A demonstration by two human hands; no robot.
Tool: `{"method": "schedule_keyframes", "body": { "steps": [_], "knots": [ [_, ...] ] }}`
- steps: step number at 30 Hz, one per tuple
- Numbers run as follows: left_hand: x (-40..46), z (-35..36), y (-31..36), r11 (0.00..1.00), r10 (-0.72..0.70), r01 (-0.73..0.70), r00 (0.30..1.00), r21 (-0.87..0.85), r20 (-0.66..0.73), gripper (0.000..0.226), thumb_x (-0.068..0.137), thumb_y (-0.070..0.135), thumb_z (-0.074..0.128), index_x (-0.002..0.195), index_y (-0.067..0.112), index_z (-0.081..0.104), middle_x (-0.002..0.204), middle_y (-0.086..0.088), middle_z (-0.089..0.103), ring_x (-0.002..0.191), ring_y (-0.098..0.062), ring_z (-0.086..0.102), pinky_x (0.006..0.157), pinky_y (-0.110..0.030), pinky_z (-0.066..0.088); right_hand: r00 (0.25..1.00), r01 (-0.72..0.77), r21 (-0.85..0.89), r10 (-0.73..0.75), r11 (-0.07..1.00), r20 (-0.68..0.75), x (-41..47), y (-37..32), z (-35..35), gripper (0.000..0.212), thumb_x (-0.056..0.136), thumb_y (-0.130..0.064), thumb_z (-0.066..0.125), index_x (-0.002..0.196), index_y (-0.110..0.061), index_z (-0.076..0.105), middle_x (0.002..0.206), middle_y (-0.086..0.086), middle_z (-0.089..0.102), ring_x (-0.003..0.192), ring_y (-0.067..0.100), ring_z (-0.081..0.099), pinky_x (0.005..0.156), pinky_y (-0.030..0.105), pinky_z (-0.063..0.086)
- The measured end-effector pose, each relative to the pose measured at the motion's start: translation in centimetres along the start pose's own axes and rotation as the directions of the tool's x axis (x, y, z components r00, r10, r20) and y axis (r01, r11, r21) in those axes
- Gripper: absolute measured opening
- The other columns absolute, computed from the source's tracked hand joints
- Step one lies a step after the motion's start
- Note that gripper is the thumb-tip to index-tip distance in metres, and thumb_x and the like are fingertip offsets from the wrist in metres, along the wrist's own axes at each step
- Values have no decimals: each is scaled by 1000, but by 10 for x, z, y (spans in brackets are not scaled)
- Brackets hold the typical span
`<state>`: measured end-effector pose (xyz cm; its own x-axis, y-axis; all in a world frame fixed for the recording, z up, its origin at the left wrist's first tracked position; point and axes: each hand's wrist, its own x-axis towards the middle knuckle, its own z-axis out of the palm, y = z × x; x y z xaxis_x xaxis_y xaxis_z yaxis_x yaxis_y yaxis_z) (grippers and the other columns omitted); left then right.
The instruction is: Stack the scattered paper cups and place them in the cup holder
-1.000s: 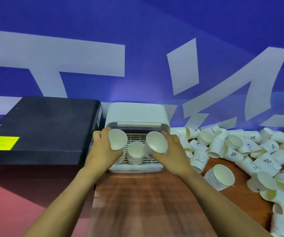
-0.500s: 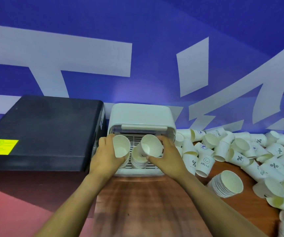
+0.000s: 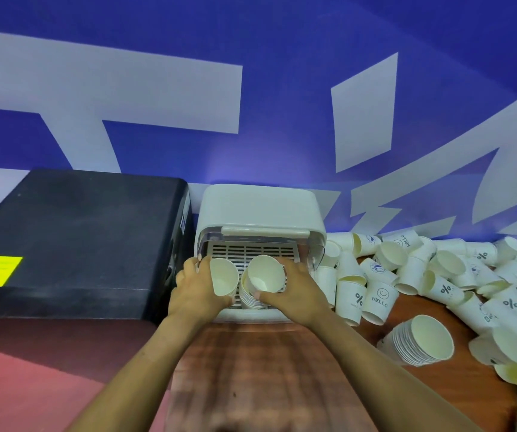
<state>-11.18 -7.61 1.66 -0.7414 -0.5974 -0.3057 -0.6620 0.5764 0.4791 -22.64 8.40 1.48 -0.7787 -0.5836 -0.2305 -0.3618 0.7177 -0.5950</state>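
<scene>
left hand [image 3: 199, 289] grips a smooth conical paper cup stack [image 3: 224, 282]; right hand [image 3: 294, 291] grips another cup stack [image 3: 265, 277]. both sit inside the ribbed white plastic cup holder [image 3: 260, 213], loose cups [image 3: 438, 275] at three o'clock.

Cup stacks [image 3: 224, 280] in both hands [image 3: 199, 289], at holder [image 3: 260, 210]

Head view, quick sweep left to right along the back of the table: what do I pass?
Black box → left hand → cup holder → right hand → "HELLO" cup → lying cup stack → scattered cups.
</scene>
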Motion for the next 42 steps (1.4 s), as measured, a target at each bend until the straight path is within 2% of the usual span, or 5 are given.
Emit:
{"method": "schedule_keyframes", "body": {
  "steps": [5, 13, 20, 27, 42],
  "knots": [
    [-7, -5, 1, 1000, 6, -6, 1000, -29, -6, 96, 76, 42, 73, 150, 22, 15, 153, -5, 14, 139, -29, 21, 108, -42, 33, 997, -27, -54, 31, 998, 75, 1, 5, 2, 92, 69, -57, 73, 144, -26, 31, 145, 2, 38, 131, 20, 41, 105, 39, 39],
    [-46, -5, 28, 933, 243, -286, 948, -218, -204, 52, 84, 29, 64, 133, 28, 46, 130, 7, 47, 117, -16, 48, 96, -36, 44, 997, -30, -23, 31, 999, 73, -42, 29, -24, 61, 82, -44, 66, 135, -23, 45, 132, 1, 49, 115, 16, 51, 98, 30, 43],
    [-80, 35, 80, 879, 384, -371, 923, -300, -20, 25, 84, 24, 63, 109, 28, 61, 94, 14, 60, 82, -4, 59, 81, -27, 50, 984, -36, 6, 34, 999, 176, -102, 80, -56, 32, 86, -32, 66, 115, -21, 61, 104, -3, 64, 97, 12, 60, 82, 19, 43],
    [-122, 87, 134, 899, 406, -372, 906, -230, 118, 23, 85, 29, 64, 108, 28, 60, 94, 13, 59, 79, -2, 55, 84, -27, 48, 981, -13, 75, -2, 997, 193, -146, 141, -102, 30, 87, -31, 66, 115, -23, 60, 95, -6, 62, 79, 2, 54, 75, 15, 41],
    [-217, 257, 297, 898, 439, -401, 849, -182, 293, 28, 86, 29, 65, 111, 19, 58, 93, 9, 55, 84, -9, 51, 86, -29, 46, 986, -164, 102, 158, 981, 60, -247, 352, -221, 27, 88, -24, 64, 114, -17, 63, 88, -11, 60, 89, 10, 57, 76, 20, 39]
  ]
}}
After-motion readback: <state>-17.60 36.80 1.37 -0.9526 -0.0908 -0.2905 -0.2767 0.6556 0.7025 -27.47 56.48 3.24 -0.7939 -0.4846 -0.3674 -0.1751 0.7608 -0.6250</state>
